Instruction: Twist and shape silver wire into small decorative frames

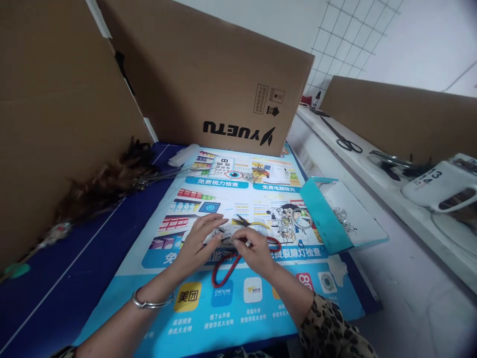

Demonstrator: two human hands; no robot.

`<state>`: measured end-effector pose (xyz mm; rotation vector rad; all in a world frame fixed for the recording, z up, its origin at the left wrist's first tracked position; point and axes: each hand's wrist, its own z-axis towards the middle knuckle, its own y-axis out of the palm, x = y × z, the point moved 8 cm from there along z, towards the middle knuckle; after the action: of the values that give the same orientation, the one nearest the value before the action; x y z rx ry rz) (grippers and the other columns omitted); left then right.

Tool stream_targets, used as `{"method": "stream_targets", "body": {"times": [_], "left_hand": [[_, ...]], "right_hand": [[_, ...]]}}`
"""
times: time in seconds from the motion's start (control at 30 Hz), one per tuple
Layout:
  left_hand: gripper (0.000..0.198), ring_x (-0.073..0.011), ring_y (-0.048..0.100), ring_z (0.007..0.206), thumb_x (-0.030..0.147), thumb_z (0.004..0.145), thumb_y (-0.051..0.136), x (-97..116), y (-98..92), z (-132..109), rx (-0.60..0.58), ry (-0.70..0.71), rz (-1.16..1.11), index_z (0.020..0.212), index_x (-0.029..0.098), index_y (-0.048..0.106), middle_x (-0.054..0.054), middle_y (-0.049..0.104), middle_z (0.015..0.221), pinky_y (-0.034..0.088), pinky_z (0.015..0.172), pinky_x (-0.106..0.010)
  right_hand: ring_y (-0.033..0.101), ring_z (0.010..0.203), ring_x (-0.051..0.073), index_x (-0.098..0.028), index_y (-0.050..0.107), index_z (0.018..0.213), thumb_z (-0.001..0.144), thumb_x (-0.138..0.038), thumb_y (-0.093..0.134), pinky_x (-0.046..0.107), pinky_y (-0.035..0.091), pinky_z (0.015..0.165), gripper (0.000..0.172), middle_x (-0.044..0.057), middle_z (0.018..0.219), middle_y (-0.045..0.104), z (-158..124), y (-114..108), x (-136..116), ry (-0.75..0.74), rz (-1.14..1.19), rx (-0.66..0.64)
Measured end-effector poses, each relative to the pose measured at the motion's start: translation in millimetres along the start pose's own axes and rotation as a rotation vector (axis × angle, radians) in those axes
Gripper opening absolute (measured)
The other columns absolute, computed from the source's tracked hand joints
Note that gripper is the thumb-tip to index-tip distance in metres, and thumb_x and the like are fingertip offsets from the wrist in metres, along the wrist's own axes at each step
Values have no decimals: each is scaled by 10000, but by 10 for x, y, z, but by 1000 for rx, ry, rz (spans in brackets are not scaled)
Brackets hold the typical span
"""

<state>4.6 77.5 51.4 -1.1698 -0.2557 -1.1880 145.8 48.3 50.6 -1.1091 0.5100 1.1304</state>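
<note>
My left hand (199, 244) lies low over the printed sheet, fingers stretched out and the thumb apart, pointing toward my right hand. My right hand (255, 249) is closed in a pinch; whatever is between its fingertips is too small to make out. Close under both hands are scissors with red handles (215, 278), their blades mostly hidden. Just beyond my fingers lie small pliers with yellow handles (260, 224). A little heap of thin dark wire pieces (219, 231) shows between the left fingers and thumb.
At right, a teal box (331, 221) holds tangled wire bits. A ring-shaped roll (301, 218) lies near more wire pieces. Brown feathers (100, 186) on thin stems lie at left. A large cardboard box (208, 74) stands behind. A white mug (439, 184) and black scissors (348, 144) rest on the ledge.
</note>
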Motion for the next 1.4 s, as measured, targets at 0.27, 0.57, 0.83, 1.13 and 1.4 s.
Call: {"method": "stream_targets", "body": {"times": [0.27, 0.57, 0.83, 1.13, 1.4], "left_hand": [[256, -202, 515, 1034, 286, 860, 483, -35, 160, 23, -221, -59, -239, 1086, 231, 589, -59, 584, 1081, 411, 910, -345], [232, -189, 519, 923, 257, 859, 478, 51, 148, 32, -183, 30, -153, 1053, 227, 600, -56, 569, 945, 428, 808, -319], [264, -187, 494, 920, 250, 849, 493, 153, 219, 81, -196, 97, -147, 1096, 255, 587, -52, 520, 944, 420, 795, -327], [103, -190, 503, 878, 211, 814, 531, 239, 246, 96, -121, 183, 56, 881, 208, 609, -41, 579, 870, 365, 825, -364], [139, -200, 523, 846, 177, 785, 498, 298, 144, 106, -51, 252, 190, 862, 212, 608, -43, 624, 845, 361, 820, -384]], "right_hand": [[596, 845, 149, -192, 627, 915, 842, -281, 524, 277, 484, 768, 155, 38, 884, 636, 12, 72, 77, 120, 288, -62], [581, 859, 155, -220, 662, 911, 808, -223, 576, 300, 492, 765, 134, 55, 888, 604, 67, -67, -105, -126, 23, 34], [569, 803, 152, -204, 667, 859, 785, -211, 601, 299, 488, 726, 99, 52, 820, 579, 71, -171, -168, -156, -74, 107], [588, 760, 136, -191, 661, 786, 788, -259, 604, 261, 478, 710, 88, 31, 768, 616, 109, -120, -123, -59, -5, 23], [578, 769, 159, -198, 646, 752, 782, -257, 601, 302, 468, 731, 80, 33, 749, 613, 115, -369, -211, -22, 1, 112]]}}
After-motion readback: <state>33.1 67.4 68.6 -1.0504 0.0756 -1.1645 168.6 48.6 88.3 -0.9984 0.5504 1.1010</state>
